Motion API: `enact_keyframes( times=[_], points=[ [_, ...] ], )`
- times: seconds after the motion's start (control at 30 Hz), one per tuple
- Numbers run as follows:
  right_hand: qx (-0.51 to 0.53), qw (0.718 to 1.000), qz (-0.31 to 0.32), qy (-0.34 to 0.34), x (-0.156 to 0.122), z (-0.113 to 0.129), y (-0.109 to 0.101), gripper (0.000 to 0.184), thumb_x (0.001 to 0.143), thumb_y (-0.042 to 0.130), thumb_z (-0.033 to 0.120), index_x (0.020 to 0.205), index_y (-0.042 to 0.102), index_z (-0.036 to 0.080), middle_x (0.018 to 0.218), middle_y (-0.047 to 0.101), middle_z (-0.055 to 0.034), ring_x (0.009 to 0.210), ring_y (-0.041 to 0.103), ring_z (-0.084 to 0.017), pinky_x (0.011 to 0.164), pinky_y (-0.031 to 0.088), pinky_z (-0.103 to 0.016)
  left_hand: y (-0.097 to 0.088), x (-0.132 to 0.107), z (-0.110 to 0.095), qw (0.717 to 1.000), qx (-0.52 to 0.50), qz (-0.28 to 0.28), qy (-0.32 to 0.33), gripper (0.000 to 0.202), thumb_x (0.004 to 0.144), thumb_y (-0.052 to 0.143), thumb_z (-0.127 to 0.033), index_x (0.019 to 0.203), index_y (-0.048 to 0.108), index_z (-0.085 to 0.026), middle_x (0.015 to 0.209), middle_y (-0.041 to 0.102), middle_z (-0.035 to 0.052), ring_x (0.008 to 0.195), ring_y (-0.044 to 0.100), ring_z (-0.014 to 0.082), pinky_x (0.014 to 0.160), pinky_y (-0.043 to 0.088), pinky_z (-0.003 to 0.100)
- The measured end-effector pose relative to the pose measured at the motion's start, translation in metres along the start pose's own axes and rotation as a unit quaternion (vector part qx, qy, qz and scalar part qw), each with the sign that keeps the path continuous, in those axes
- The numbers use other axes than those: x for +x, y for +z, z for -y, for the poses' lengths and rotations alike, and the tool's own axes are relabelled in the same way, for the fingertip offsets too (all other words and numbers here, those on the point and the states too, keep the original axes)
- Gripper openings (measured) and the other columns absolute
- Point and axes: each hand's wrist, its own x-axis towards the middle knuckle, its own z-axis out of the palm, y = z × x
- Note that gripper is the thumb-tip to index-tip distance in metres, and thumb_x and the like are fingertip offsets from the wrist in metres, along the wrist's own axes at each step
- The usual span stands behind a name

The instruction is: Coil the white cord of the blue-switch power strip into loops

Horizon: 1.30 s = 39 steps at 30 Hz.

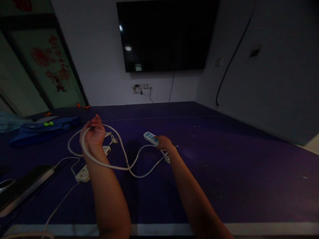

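My left hand (94, 133) is raised, palm toward me, with its fingers curled round loops of a white cable (119, 167) that also hangs about the wrist. The cable runs right across the dark purple floor mat (224, 159) to a white power strip (150, 137) with blue sockets. My right hand (163, 142) reaches out and rests on the near end of that strip, fingers bent down over it. A second white power strip (86, 171) lies on the mat below my left forearm, with its own cable trailing toward me.
A blue cloth bundle (45, 129) lies at the far left. A long dark and silver object (25, 189) sits at the near left. On the far wall hangs a black TV (164, 33) above a wall socket (141, 88). A white strip (261, 228) borders the mat's near edge.
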Motion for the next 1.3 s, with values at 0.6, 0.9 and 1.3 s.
enact_keyframes(
  times=[0.6,0.9,1.3],
  points=[
    [0.076,0.85,-0.201,0.482,-0.043,-0.114,-0.035,0.045,0.075,0.05,0.02,0.119,0.052,0.016,0.119,0.046,-0.0256,0.115,0.04,-0.038,0.082,0.035,-0.054,0.018,-0.005,0.028,0.946,0.295,-0.012,0.134,0.033,0.092,0.033,-0.033,0.07,0.052,-0.018,0.049,0.056,-0.0024,0.024,0.033,0.0046,0.027,0.021,0.017],
    [0.108,0.93,-0.261,0.236,-0.034,-0.07,-0.079,0.056,0.071,0.061,0.022,0.126,0.05,0.019,0.121,0.055,-0.0135,0.115,0.048,-0.028,0.092,0.038,-0.035,0.033,-0.017,0.042,0.946,0.263,0.057,0.178,0.036,0.093,0.032,-0.031,0.064,0.049,-0.019,0.046,0.048,-0.0041,0.024,0.027,0.0031,0.028,0.012,0.019],
    [0.199,0.944,-0.005,-0.264,-0.045,0.058,-0.087,0.044,0.077,0.06,0.042,0.115,0.059,0.021,0.107,0.065,-0.0044,0.095,0.06,-0.02,0.078,0.044,-0.026,0.046,-0.033,0.047,0.938,0.279,0.131,0.161,0.04,0.094,0.027,-0.035,0.065,0.051,-0.019,0.047,0.047,-0.0033,0.023,0.024,0.003,0.028,0.011,0.02]
  ],
)
